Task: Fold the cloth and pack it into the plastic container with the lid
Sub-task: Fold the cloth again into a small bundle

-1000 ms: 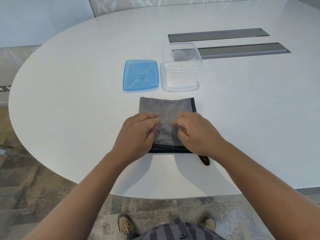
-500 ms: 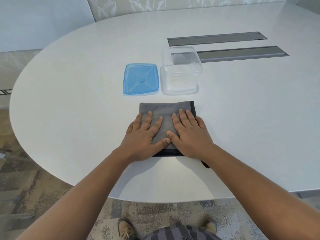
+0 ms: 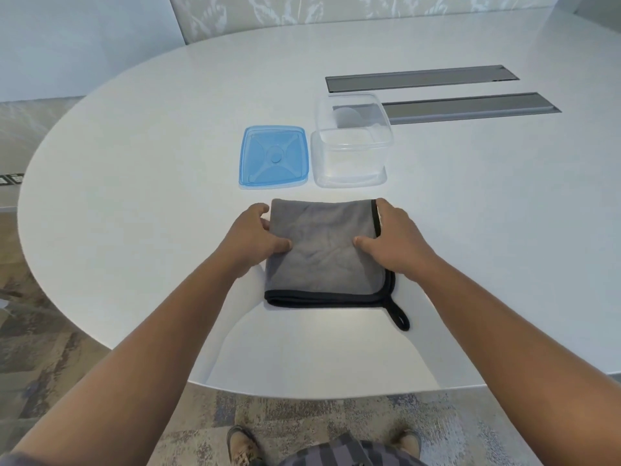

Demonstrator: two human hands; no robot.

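Note:
A grey cloth [image 3: 324, 253] with black trim lies folded into a square on the white table [image 3: 134, 169], its black loop sticking out at the near right corner. My left hand [image 3: 257, 238] grips its left edge, thumb on top and fingers curled at the side. My right hand [image 3: 395, 238] grips the right edge the same way. Just beyond the cloth stands the clear plastic container [image 3: 351, 146], open and holding nothing. The blue lid [image 3: 274, 158] lies flat to its left.
Two long grey slots [image 3: 470, 107] are set into the table behind the container. The table's curved near edge runs just in front of my body, with patterned carpet below.
Both hands were pressing flat on the middle of the cloth. They have slid apart to its left and right edges and now grip the sides.

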